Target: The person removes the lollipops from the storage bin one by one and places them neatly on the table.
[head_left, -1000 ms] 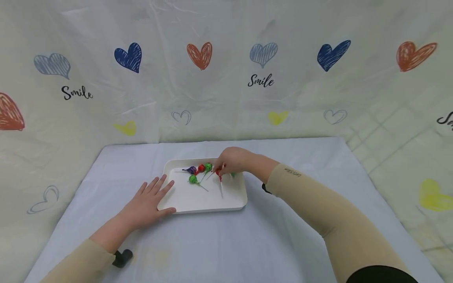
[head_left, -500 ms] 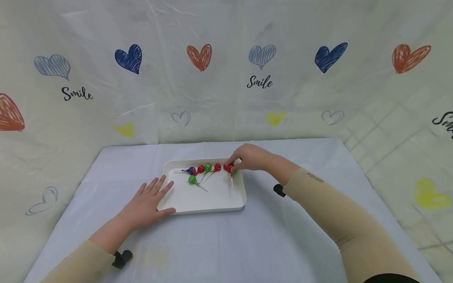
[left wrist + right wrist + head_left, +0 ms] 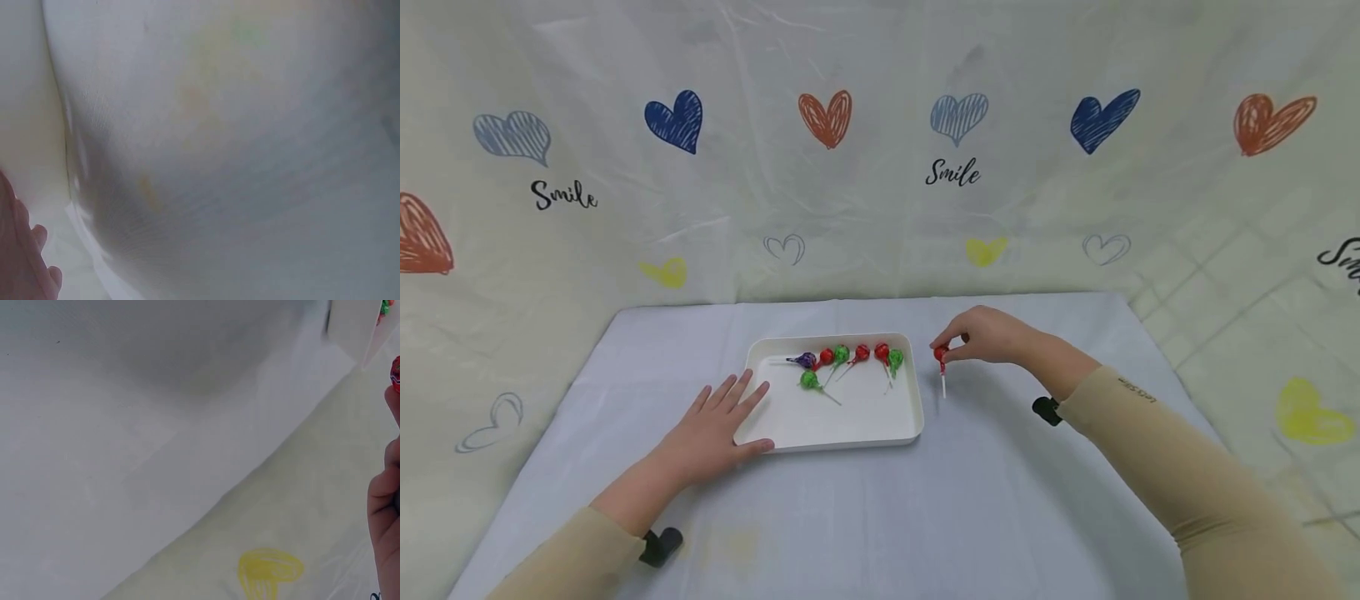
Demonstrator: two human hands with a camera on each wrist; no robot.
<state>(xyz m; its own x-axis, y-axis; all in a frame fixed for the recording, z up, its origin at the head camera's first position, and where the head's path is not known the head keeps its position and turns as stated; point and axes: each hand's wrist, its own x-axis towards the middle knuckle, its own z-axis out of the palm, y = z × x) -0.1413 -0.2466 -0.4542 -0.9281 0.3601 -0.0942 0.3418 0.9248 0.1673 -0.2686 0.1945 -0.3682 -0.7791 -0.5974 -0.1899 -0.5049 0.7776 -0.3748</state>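
Note:
My right hand [image 3: 988, 335] pinches a red-wrapped lollipop [image 3: 941, 355] by its head, just right of the tray, with the white stick pointing down. In the right wrist view a sliver of that red lollipop [image 3: 395, 374] shows at the fingertip. My left hand [image 3: 711, 429] lies with straight, spread fingers on the left edge of the white tray [image 3: 850, 425]. Inside the tray a purple lollipop [image 3: 806, 361], several red ones including a red lollipop [image 3: 882, 352] at the right, and green ones such as a green lollipop [image 3: 809, 380] lie mostly along the back.
A white cloth [image 3: 850, 525] covers the table, with a faint yellow stain near the front. Behind the table hangs a pale backdrop [image 3: 880, 217] printed with hearts and "Smile". Dark wrist cameras are strapped under both wrists, such as the left camera [image 3: 661, 547].
My right hand has picked a red lollipop out of the tray's right side and carried it rightward past the rim. My left hand stays in place on the tray.

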